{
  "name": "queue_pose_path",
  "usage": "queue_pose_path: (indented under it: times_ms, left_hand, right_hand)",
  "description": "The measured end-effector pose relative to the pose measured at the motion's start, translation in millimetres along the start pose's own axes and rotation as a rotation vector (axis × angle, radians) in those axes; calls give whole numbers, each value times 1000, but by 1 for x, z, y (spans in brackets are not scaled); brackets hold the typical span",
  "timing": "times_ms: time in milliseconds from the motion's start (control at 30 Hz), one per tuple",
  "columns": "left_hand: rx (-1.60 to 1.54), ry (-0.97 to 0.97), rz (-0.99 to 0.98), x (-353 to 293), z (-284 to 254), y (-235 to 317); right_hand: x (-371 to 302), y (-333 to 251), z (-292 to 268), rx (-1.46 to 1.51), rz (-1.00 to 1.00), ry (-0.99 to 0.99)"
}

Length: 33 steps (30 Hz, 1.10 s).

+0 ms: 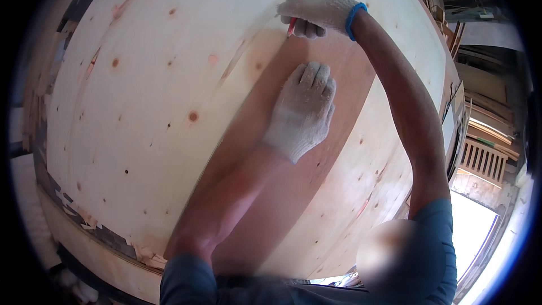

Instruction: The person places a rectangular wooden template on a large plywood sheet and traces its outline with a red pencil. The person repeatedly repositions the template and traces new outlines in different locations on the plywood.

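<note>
A long reddish-brown board (265, 214) lies slantwise on a large pale, knotty plywood sheet (164, 68). Both of my hands wear off-white knitted work gloves. My left hand (305, 107) rests on the brown board, its fingers together and laid along the surface, holding nothing. At the far end of the board, my right hand (316, 11), in a glove with a blue cuff, grips a slim red pencil (292, 26). The pencil's tip points down close to the board's left edge; whether it touches the plywood I cannot tell.
Stacked timber strips (485, 113) and a slatted wooden piece (483, 161) stand off to the right, beside a bright opening (474, 231). Splintered wood scraps (87, 220) line the sheet's lower left edge. A pale blurred patch covers part of the lower right.
</note>
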<state>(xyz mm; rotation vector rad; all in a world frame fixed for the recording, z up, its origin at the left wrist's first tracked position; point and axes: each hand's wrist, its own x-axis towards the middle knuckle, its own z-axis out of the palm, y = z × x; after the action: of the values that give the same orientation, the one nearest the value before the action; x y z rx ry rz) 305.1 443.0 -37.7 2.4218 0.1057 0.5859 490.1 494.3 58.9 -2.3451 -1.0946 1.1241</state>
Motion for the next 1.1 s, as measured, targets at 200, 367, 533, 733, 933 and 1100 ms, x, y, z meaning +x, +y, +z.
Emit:
queue_pose_path:
  times_ms: [200, 367, 533, 733, 933, 1100]
  left_hand:
    - [1, 6, 1, 1, 1, -2]
    - [-38, 19, -4, 2, 3, -2]
    - [-40, 42, -2, -1, 4, -3]
    - [-63, 21, -2, 0, 2, -4]
    - [6, -8, -26, 1, 1, 1]
    - [21, -32, -19, 0, 5, 0]
  right_hand:
    - [-2, 12, -19, -20, -41, 111]
    - [1, 27, -25, 54, -10, 101]
    - [5, 18, -18, 1, -64, 39]
    - [15, 18, -22, -99, -74, 44]
    - [35, 58, -82, -171, 60, 347]
    - [25, 87, -62, 237, -12, 475]
